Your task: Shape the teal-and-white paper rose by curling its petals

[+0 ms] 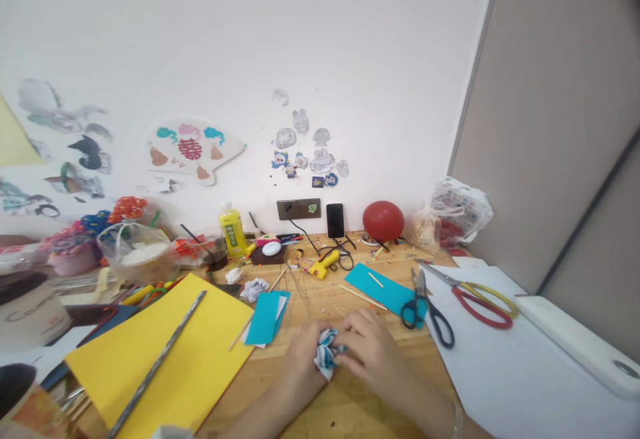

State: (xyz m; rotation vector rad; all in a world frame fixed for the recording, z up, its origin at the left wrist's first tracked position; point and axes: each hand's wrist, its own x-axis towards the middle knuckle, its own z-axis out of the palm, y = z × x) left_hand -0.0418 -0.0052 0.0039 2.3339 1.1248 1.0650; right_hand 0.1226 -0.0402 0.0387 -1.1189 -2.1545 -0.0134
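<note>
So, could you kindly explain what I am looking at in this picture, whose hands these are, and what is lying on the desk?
This is one picture from a camera worn on a person's head, looking forward and down, so the two bare hands at the bottom are the wearer's own. There is no machine. The left hand and right hand together pinch a small crumpled wad of white and blue paper over a wooden desk. To the left lies a large yellow sheet of card with a long grey rod across it, and a folded teal card. To the right lie black-handled scissors and red-and-yellow-handled scissors. At the back stand a yellow glue bottle and a red balloon.
</note>
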